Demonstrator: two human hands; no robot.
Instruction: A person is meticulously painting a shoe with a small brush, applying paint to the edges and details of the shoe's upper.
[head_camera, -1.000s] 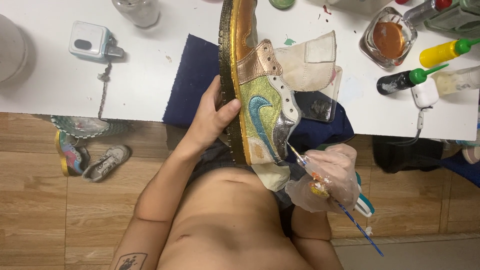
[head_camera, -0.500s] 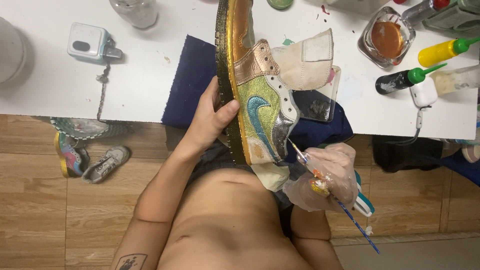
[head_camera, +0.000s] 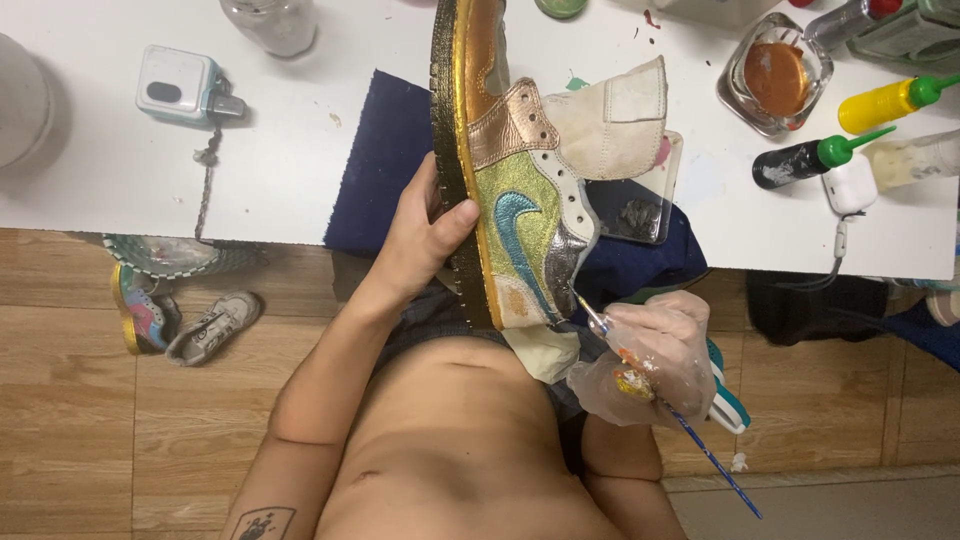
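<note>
Here, a seated person tilts a painted sneaker (head_camera: 510, 190) on its side over the edge of a white worktop (head_camera: 290, 160), above a dark blue cloth (head_camera: 385, 150). The left hand (head_camera: 425, 235) wraps the shoe's black, gold-edged sole, thumb pressed on the rim. The right hand (head_camera: 655, 355), in a clear, paint-smeared glove, is closed around a thin blue brush (head_camera: 665, 405), its tip touching the silver heel panel. A glass dish of orange paint (head_camera: 775, 80) and squeeze bottles (head_camera: 850, 130) stand well apart on the right.
</note>
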